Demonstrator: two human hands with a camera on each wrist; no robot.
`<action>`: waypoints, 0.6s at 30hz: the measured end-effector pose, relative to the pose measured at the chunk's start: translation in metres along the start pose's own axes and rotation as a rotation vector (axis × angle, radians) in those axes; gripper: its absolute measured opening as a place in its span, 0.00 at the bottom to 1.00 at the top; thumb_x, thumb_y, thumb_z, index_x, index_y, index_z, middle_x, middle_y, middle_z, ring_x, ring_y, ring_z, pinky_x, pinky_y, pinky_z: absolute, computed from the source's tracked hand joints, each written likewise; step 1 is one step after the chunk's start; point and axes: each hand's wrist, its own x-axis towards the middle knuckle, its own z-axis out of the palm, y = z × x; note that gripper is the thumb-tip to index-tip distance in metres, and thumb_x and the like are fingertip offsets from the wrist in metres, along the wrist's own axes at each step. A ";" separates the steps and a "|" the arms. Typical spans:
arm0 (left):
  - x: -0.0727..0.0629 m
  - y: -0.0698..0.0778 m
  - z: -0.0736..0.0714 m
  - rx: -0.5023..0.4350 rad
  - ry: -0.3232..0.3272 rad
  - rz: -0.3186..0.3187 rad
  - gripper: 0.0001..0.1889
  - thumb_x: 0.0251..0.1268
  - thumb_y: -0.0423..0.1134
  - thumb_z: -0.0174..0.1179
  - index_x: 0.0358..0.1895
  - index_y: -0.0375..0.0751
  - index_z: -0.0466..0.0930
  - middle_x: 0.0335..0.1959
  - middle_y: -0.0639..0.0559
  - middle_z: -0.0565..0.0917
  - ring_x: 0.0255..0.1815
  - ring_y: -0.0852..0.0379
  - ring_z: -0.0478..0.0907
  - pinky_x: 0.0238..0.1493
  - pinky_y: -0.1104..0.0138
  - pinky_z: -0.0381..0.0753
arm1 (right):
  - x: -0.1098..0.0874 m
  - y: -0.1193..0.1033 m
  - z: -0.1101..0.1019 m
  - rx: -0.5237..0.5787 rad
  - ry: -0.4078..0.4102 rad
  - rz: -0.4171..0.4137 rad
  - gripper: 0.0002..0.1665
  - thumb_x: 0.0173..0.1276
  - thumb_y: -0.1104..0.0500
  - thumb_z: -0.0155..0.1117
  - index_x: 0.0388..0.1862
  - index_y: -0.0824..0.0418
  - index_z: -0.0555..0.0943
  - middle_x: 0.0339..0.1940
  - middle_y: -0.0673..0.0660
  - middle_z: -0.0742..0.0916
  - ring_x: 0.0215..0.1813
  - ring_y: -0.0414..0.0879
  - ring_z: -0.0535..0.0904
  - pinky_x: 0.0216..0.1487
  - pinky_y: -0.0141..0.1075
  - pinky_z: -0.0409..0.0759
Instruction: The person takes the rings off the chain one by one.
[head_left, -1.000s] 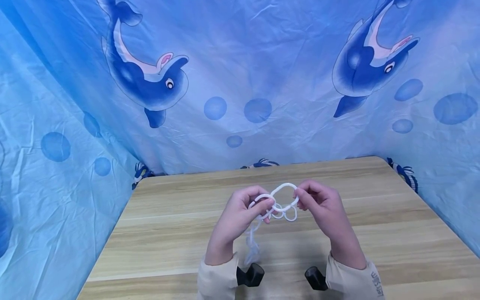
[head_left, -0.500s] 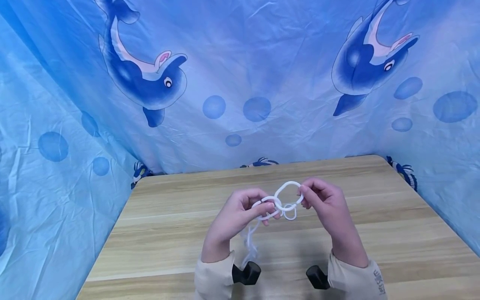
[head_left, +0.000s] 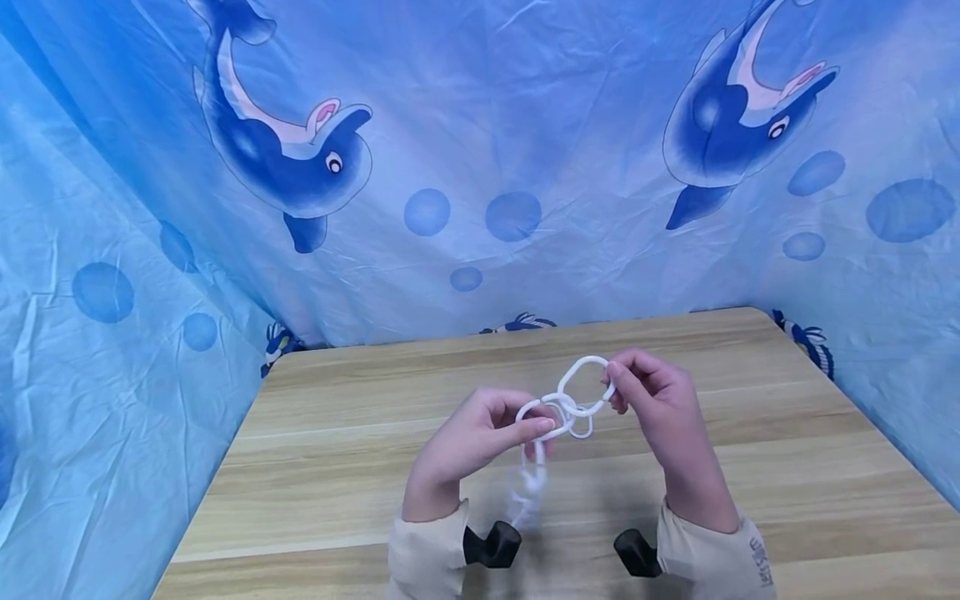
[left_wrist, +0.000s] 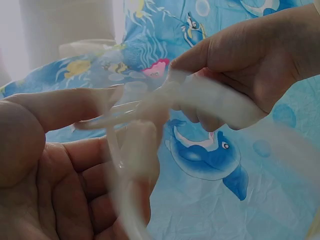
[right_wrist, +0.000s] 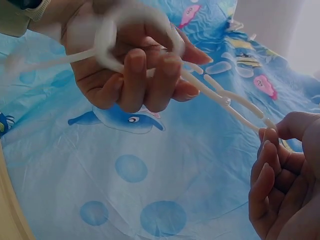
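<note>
Plainly, white chain [head_left: 570,406] pinched between left fingers [head_left: 534,428] and right fingers [head_left: 628,387] alike

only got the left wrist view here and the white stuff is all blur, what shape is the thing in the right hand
Observer: From the head view, the right hand pinches the right side of a rounded white ring.

Operator: ok and does it meet whatever the left hand has

Observer: The left hand pinches a second ring, and in the head view the two cross between the hands; I can't tell how they are joined.

Operator: what's underneath all that

Observer: A wood-grain table, seen from above in the head view.
</note>
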 end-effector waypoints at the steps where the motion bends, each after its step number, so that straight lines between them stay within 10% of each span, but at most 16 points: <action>1: 0.000 0.000 0.000 -0.007 -0.001 0.005 0.12 0.70 0.33 0.56 0.42 0.23 0.80 0.28 0.26 0.79 0.25 0.66 0.76 0.32 0.73 0.81 | 0.000 0.000 0.000 -0.002 0.012 0.014 0.14 0.70 0.69 0.56 0.26 0.58 0.80 0.20 0.47 0.80 0.22 0.39 0.71 0.23 0.28 0.74; 11: 0.001 -0.001 -0.002 0.018 0.064 -0.048 0.12 0.69 0.32 0.56 0.46 0.23 0.80 0.23 0.49 0.79 0.26 0.66 0.77 0.36 0.74 0.81 | 0.001 0.000 -0.003 0.034 0.049 0.042 0.13 0.71 0.68 0.56 0.26 0.59 0.80 0.19 0.47 0.79 0.21 0.38 0.72 0.23 0.28 0.74; 18: 0.002 -0.003 -0.004 -0.006 0.138 0.026 0.12 0.68 0.30 0.55 0.44 0.19 0.79 0.31 0.25 0.79 0.31 0.68 0.79 0.42 0.73 0.82 | 0.002 0.000 -0.002 0.072 0.052 0.031 0.13 0.70 0.69 0.56 0.26 0.59 0.80 0.19 0.48 0.79 0.21 0.38 0.71 0.22 0.27 0.74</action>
